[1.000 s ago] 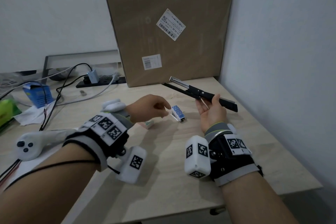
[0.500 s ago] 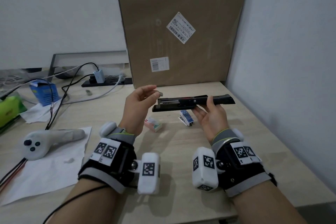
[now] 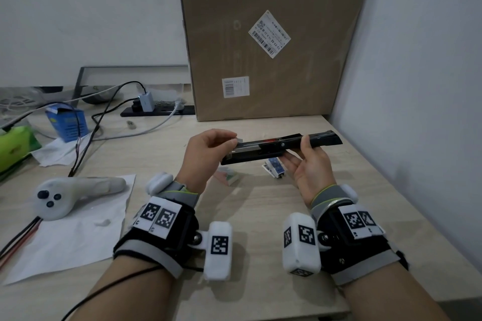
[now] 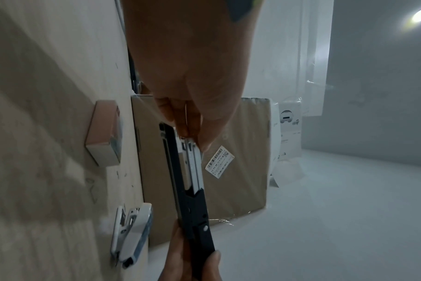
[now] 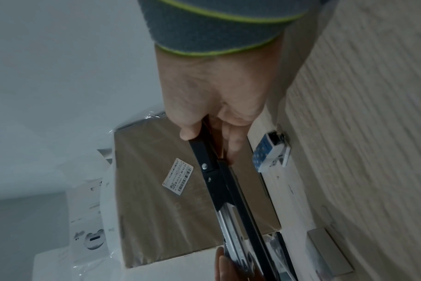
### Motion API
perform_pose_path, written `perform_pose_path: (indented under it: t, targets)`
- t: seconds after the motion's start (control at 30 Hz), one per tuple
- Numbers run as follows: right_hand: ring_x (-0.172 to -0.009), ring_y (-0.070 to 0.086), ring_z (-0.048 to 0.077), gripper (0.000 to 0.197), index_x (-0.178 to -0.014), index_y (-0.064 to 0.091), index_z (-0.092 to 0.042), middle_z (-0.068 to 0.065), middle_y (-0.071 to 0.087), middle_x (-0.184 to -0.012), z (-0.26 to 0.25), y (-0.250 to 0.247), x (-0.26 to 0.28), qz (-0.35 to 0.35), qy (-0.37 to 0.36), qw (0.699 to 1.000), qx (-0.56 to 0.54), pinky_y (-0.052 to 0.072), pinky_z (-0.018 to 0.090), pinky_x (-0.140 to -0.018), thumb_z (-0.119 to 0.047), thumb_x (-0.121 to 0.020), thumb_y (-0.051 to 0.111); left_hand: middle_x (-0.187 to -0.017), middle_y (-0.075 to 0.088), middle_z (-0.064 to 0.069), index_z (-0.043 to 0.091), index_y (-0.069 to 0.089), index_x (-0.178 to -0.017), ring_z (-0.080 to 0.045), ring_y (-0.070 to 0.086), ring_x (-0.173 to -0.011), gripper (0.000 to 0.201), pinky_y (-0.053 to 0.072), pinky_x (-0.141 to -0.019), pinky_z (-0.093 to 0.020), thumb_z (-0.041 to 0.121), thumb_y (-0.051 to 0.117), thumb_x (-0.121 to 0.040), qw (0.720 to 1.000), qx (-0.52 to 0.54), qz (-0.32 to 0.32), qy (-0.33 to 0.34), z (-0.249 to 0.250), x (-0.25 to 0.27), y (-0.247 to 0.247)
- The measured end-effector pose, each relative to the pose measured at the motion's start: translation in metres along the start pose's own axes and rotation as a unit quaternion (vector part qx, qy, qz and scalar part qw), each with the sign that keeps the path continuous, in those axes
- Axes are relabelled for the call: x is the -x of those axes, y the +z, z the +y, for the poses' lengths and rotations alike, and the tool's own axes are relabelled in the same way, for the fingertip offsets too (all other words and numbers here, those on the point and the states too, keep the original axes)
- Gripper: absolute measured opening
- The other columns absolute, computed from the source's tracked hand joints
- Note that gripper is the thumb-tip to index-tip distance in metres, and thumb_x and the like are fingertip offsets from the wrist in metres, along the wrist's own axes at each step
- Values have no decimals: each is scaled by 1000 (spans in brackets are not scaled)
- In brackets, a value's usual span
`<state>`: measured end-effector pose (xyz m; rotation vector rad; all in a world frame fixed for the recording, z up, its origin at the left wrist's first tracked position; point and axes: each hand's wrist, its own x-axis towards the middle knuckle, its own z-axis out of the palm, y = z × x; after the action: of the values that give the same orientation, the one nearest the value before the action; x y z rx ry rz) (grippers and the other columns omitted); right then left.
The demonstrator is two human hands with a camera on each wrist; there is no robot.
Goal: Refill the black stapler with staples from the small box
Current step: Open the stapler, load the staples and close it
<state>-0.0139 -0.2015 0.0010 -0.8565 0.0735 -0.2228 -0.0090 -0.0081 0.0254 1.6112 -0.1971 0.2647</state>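
The black stapler (image 3: 276,147) hangs level above the table, swung open with its silver staple rail (image 4: 192,167) bared. My right hand (image 3: 300,148) grips its right half, thumb on top and fingers below; the same stapler (image 5: 219,176) runs out from that hand in the right wrist view. My left hand (image 3: 232,141) pinches a short silver strip of staples (image 3: 234,141) at the rail's left end, and its fingertips (image 4: 187,131) meet on the top of the rail. The small pinkish staple box (image 3: 227,177) lies on the table beneath, also seen as the box (image 4: 106,135).
A small blue-and-white stapler (image 3: 273,167) lies on the table under the black one. A tall cardboard box (image 3: 260,39) leans at the back, the wall close on the right. To the left are a white controller (image 3: 60,198) on paper, cables and a blue carton (image 3: 67,122).
My left hand rose from the table with the staples and came to the stapler's left end. My right hand turned the stapler from slanted to level and brought it nearer.
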Motion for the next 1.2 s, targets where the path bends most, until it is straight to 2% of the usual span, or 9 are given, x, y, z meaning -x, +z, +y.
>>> perform_pose_path:
  t: [0.1, 0.2, 0.4, 0.57, 0.7, 0.83, 0.97, 1.07, 1.2]
  targets:
    - [-96, 66, 29, 32, -120, 45, -5, 21, 55, -124, -1, 0, 0, 3, 0, 1000, -5, 60, 32, -74, -26, -96, 45, -85, 72, -6, 10, 70, -89, -8, 63, -73, 10, 51, -70, -19, 5, 67, -81, 1000, -19, -3, 1, -1, -1, -3]
    - [-96, 66, 29, 34, -122, 45, -5, 19, 56, -121, -1, 0, 1, -2, -2, 1000, 0, 60, 32, -76, -27, -96, 45, -86, 72, -9, 7, 71, -91, -5, 64, -72, 11, 52, -69, -13, 5, 68, -81, 999, -40, -11, 11, -1, -2, -6]
    - [-92, 67, 27, 34, -123, 45, -5, 17, 58, -115, -1, 1, 2, -4, -5, 1000, 2, 60, 31, -73, -26, -96, 46, -87, 72, -12, 7, 72, -90, -12, 63, -75, 10, 51, -69, -13, 7, 68, -81, 998, -65, -20, 16, -3, -2, -9]
    - [-91, 68, 27, 33, -122, 45, -5, 14, 61, -108, -2, 1, 2, -6, -8, 1000, 0, 60, 32, -75, -26, -96, 46, -84, 73, -10, 10, 74, -86, -4, 63, -71, 8, 50, -68, -13, 8, 68, -81, 996, -82, -20, 28, -3, -2, -9]
    - [-94, 67, 28, 38, -127, 43, -3, 17, 59, -115, -2, 1, 3, -4, -10, 1000, 1, 59, 32, -77, -25, -96, 45, -86, 74, -13, 18, 74, -85, -14, 63, -76, 9, 52, -65, -25, 13, 67, -82, 993, -112, -23, 36, -4, -2, -11]
    - [-94, 67, 28, 35, -124, 45, -5, 17, 57, -116, -3, 1, 2, -1, -11, 1000, 2, 59, 34, -79, -25, -96, 46, -82, 73, -11, 20, 74, -85, -10, 63, -73, 10, 50, -59, -17, 14, 66, -84, 990, -126, -25, 53, -4, -1, -13]
    - [-92, 67, 27, 31, -121, 45, -7, 16, 57, -114, -3, 2, 1, -2, -12, 1000, 0, 59, 33, -78, -25, -96, 45, -83, 73, -8, 16, 75, -89, -7, 64, -73, 10, 51, -67, -21, 15, 66, -84, 988, -142, -33, 56, -4, -2, -13]
    - [-91, 67, 26, 31, -121, 45, -6, 16, 57, -115, -2, 2, 2, -3, -11, 1000, 0, 59, 33, -77, -24, -96, 45, -85, 73, -6, 14, 75, -91, -4, 63, -72, 11, 49, -64, -16, 16, 67, -84, 987, -145, -34, 60, -5, -2, -13]
    - [-90, 67, 25, 26, -115, 46, -8, 15, 55, -116, -2, 1, 1, 1, -10, 1000, -5, 59, 33, -79, -25, -96, 45, -85, 74, -6, 18, 74, -89, -4, 63, -72, 11, 51, -62, -18, 14, 67, -83, 991, -117, -33, 49, -6, -2, -14]
